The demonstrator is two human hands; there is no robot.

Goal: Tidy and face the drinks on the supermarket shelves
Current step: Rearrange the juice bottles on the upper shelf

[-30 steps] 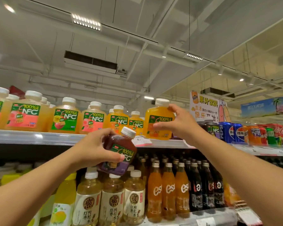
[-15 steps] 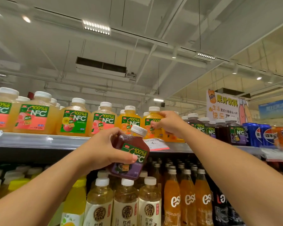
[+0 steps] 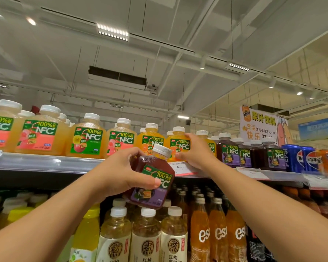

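Observation:
My left hand (image 3: 124,170) grips a dark purple NFC juice bottle (image 3: 151,181) with a white cap, tilted to the right, in front of the top shelf's edge (image 3: 45,163). My right hand (image 3: 195,154) reaches up to the top shelf and holds an orange NFC juice bottle (image 3: 179,143) that stands upright in the row. To its left stand peach, apple and orange NFC bottles (image 3: 86,138). To its right stand several dark purple NFC bottles (image 3: 229,150).
Blue Pepsi cans (image 3: 301,157) and orange cans sit at the top shelf's far right. Below stand tea bottles (image 3: 146,235), orange soda bottles (image 3: 218,233) and yellow drinks (image 3: 87,231). A juice sign (image 3: 259,125) hangs above the right side.
My right hand set the orange bottle down into the row on the top shelf and still holds it. The left hand kept the purple bottle in front of the shelf edge.

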